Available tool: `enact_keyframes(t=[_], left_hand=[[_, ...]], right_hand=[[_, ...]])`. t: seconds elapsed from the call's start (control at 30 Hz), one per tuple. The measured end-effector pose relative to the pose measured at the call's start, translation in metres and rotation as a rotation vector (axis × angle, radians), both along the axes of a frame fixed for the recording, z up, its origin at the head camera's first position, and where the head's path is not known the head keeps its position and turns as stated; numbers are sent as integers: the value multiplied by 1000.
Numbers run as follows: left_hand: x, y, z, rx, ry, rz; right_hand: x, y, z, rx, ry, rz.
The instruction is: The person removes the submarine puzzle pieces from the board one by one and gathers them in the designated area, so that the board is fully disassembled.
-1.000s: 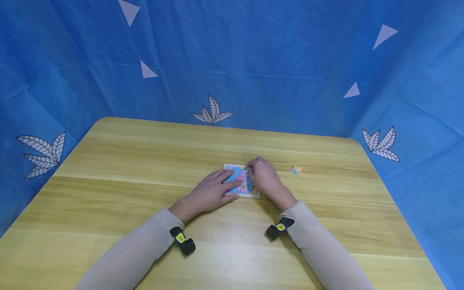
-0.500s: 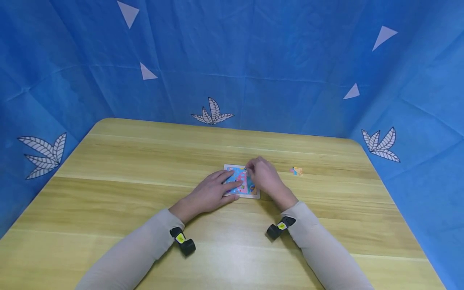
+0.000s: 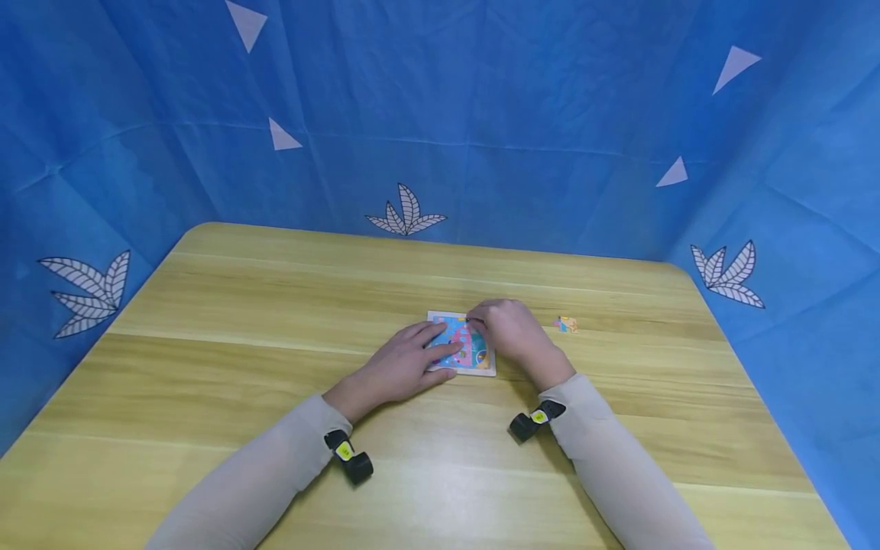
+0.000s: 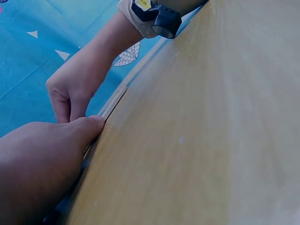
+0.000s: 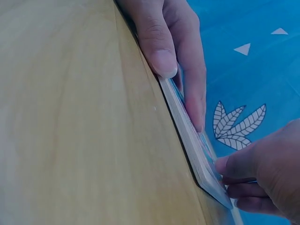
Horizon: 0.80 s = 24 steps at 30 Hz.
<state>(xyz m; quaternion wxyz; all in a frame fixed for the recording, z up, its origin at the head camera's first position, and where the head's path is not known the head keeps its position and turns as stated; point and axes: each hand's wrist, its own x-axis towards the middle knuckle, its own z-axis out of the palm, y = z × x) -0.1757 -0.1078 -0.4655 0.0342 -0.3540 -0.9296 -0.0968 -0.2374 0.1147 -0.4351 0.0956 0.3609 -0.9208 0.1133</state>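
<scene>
A small jigsaw puzzle (image 3: pixel 462 370) in a white frame, with a blue and pink picture, lies flat on the table. My left hand (image 3: pixel 402 363) rests on its left part with the fingers spread, the thumb along the near edge. My right hand (image 3: pixel 512 332) bends over the far right corner, its fingers curled and fingertips right at the picture. In the right wrist view that hand's thumb (image 5: pixel 222 164) comes down on the puzzle's surface, with other fingers beside it near the edge. I cannot tell whether a piece is between them. A loose puzzle piece (image 3: pixel 567 325) lies to the right.
The wooden table (image 3: pixel 275 305) reaches back to a blue curtain (image 3: pixel 516 114) printed with white leaves and triangles. Each wrist bears a black camera, the left-hand camera (image 3: pixel 357 467) and the right-hand camera (image 3: pixel 525 428), low over the table.
My right wrist has turned slightly outward to the right, while its fingertips stay at the same corner. More of the picture's right side shows. The left hand keeps its place on the puzzle.
</scene>
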Motion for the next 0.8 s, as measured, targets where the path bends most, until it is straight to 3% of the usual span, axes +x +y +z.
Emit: enact_keyframes(t=[0.3, 0.5, 0.8], left_hand=[[1, 0, 1, 16, -5, -5], [2, -1, 1, 14, -16, -4], [2, -1, 2, 17, -14, -8]], right_hand=[[-4, 2, -3, -7, 22, 4], [-2, 0, -3, 53, 44, 15], [3, -6, 0, 72, 105, 85]])
